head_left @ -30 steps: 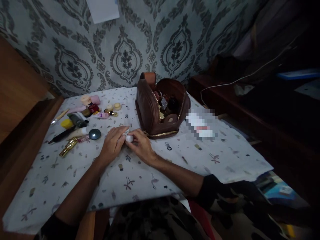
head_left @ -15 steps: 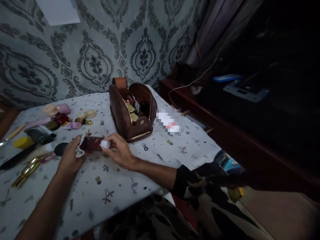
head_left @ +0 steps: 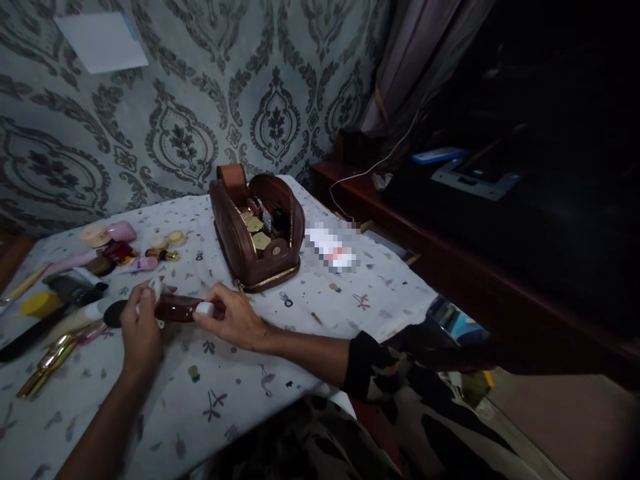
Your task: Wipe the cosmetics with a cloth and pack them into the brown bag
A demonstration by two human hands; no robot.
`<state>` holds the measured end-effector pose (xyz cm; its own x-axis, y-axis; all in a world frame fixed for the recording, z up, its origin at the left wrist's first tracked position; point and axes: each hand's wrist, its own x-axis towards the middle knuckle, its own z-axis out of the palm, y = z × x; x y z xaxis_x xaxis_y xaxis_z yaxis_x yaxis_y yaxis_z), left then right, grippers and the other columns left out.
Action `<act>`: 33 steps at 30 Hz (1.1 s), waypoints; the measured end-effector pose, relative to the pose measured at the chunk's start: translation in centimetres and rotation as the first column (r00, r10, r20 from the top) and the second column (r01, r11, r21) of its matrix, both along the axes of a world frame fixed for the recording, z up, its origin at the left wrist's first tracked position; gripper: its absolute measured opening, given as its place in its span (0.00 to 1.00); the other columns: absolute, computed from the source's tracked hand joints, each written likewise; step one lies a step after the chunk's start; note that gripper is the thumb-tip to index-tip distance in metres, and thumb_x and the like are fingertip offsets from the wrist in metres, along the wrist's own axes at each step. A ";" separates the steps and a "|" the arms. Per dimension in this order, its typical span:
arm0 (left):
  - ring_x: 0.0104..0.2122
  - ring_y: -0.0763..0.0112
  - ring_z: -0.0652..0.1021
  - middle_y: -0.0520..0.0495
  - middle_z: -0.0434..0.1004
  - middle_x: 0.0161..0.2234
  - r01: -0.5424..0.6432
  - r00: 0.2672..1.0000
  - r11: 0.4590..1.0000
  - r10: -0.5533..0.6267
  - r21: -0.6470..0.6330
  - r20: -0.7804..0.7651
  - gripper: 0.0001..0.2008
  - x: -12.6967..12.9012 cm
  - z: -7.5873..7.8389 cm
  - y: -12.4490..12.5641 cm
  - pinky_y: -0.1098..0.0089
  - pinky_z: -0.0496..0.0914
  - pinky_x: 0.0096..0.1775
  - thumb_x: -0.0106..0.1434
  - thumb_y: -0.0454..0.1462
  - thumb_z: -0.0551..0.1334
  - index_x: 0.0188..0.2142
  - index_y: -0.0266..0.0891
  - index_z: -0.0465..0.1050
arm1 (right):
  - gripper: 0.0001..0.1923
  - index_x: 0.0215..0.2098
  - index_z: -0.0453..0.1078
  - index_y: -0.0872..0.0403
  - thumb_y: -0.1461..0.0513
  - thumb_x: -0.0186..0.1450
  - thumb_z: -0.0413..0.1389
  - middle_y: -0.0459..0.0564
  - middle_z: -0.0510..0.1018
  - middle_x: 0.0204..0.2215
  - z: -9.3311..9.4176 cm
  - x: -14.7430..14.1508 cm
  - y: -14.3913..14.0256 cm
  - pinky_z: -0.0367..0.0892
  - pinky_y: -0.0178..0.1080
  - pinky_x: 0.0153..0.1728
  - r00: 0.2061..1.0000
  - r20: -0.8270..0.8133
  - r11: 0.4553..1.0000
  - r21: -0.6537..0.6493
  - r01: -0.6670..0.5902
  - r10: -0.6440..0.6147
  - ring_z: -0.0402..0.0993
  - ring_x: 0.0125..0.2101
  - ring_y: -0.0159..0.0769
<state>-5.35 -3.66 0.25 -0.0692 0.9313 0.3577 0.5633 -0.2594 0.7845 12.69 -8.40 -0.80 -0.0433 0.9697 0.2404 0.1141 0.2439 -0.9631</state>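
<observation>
— What surrounds the work on the table?
— An open brown pouch stands just behind; scattered cosmetics lie to the left.
— And the hands?
— The right hand pinches the white cap end of a dark reddish bottle, held level above the cloth; the left hand presses a white wipe against its other end.

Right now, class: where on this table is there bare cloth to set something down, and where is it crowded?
Bare: the tablecloth nearest the person, below the left hand and right hand holding the brown tube. Crowded: the cosmetics on the left and around the brown pouch.
</observation>
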 end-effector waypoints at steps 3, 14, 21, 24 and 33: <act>0.43 0.57 0.76 0.42 0.76 0.41 -0.071 0.995 0.994 0.076 0.081 -0.064 0.20 1.0 0.6 -0.7 0.57 0.70 0.48 0.68 0.48 0.49 0.48 0.39 0.70 | 0.17 0.30 0.59 0.51 0.53 0.56 0.62 0.38 0.68 0.20 -0.3 -0.4 0.3 0.59 0.29 0.19 0.977 -0.209 0.982 -0.170 -0.081 0.044 0.67 0.20 0.28; 0.48 0.59 0.74 0.38 0.75 0.46 0.498 0.782 0.774 -0.205 0.391 -0.589 0.17 2.7 -0.7 -2.3 0.53 0.62 0.59 0.69 0.34 0.51 0.55 0.36 0.66 | 0.19 0.28 0.57 0.51 0.57 0.54 0.65 0.33 0.64 0.15 -1.1 -1.0 1.5 0.62 0.28 0.14 0.906 -0.419 0.938 -0.290 -0.188 0.052 0.65 0.14 0.26; 0.51 0.54 0.72 0.35 0.73 0.49 0.418 0.801 0.831 -0.145 0.368 -0.581 0.17 2.2 -0.5 -1.9 0.49 0.59 0.59 0.69 0.37 0.53 0.55 0.35 0.66 | 0.20 0.31 0.57 0.51 0.50 0.54 0.62 0.37 0.72 0.15 -1.1 -0.8 1.8 0.61 0.28 0.14 0.815 -0.577 0.910 -0.310 -0.275 0.050 0.67 0.13 0.27; 0.55 0.53 0.69 0.34 0.70 0.52 0.266 0.894 0.908 -0.106 0.325 -0.435 0.20 1.6 -0.2 -1.3 0.51 0.62 0.57 0.69 0.42 0.52 0.55 0.35 0.65 | 0.23 0.31 0.56 0.51 0.48 0.52 0.63 0.38 0.74 0.16 -0.9 -0.5 1.8 0.58 0.27 0.13 0.784 -0.620 0.902 -0.321 -0.290 0.031 0.66 0.13 0.26; 0.28 0.72 0.73 0.49 0.74 0.37 0.089 0.903 0.964 0.028 -0.250 0.429 0.28 1.5 0.5 -0.6 0.74 0.69 0.28 0.58 0.57 0.63 0.51 0.44 0.67 | 0.24 0.31 0.55 0.51 0.50 0.50 0.65 0.42 0.77 0.19 -0.5 0.1 1.8 0.57 0.27 0.14 0.705 -0.707 0.839 -0.351 -0.416 0.054 0.68 0.14 0.27</act>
<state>-3.82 -4.24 0.73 -0.1304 0.9903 0.0479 0.1551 -0.0273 0.9875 12.75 -6.61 -1.31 -0.2955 0.9415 -0.1622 -0.5740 -0.3107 -0.7576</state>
